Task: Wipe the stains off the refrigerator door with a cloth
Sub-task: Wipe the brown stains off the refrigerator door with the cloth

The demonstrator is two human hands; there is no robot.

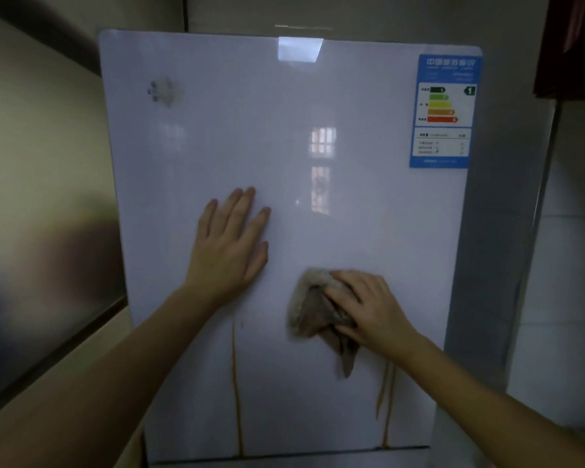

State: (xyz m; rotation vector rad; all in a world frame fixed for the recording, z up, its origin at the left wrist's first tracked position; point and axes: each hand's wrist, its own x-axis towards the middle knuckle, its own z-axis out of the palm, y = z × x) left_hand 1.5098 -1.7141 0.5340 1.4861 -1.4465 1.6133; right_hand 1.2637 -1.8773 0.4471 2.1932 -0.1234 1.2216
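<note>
The white refrigerator door [284,146] fills the middle of the head view. My left hand [228,246] rests flat on it with straight fingers, left of centre. My right hand [365,305] presses a crumpled beige cloth [309,304] against the door lower right, fingers curled over the cloth. A yellowish drip streak [236,383] runs down the door below my left hand. More yellowish streaks [387,400] run down below the cloth. A grey smudge [165,91] sits near the door's upper left corner.
A blue energy label [444,111] is stuck at the door's upper right. A piece of clear tape [299,49] sits at the top edge. A wall with a ledge [48,265] stands to the left, and a tiled wall [568,265] to the right.
</note>
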